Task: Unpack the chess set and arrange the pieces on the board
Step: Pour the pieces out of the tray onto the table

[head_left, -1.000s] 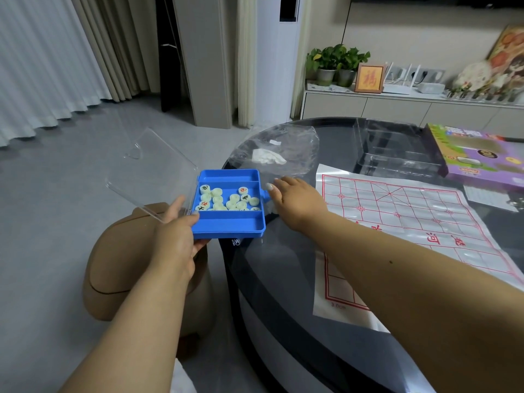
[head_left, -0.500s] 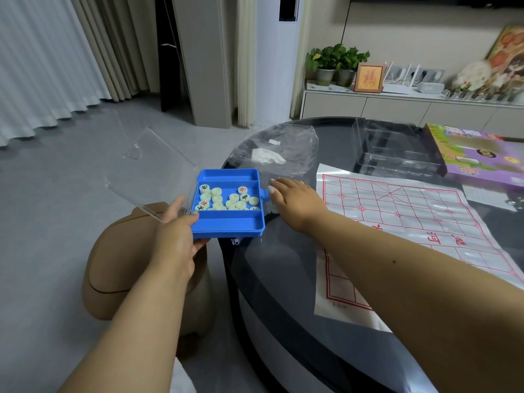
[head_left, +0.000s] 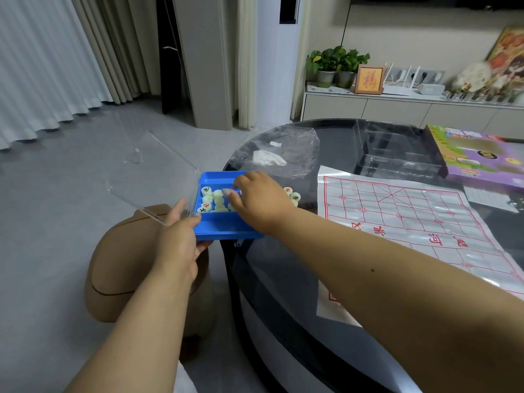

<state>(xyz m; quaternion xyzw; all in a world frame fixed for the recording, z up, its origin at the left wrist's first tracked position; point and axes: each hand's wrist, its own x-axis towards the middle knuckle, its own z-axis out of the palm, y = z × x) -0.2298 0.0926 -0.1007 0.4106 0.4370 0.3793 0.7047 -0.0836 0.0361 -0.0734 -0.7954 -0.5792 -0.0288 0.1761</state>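
R hand [head_left: 259, 202] now reaching into blue tray [head_left: 226, 232] at table edge [head_left: 241, 282], fingers curled among pieces [head_left: 217, 198], grip unclear; was beside tray; L hand [head_left: 181, 239] still clamping tray corner; few pieces out on table.

Round dark glass table [head_left: 283, 282], paper chess board [head_left: 411, 222], clear bag [head_left: 283, 148], purple box [head_left: 479, 157], clear tray [head_left: 397, 148]

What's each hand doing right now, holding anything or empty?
Left hand: closed on the near left corner of the blue tray.
Right hand: reaching into the tray over the chess pieces; whether it has one cannot be told.
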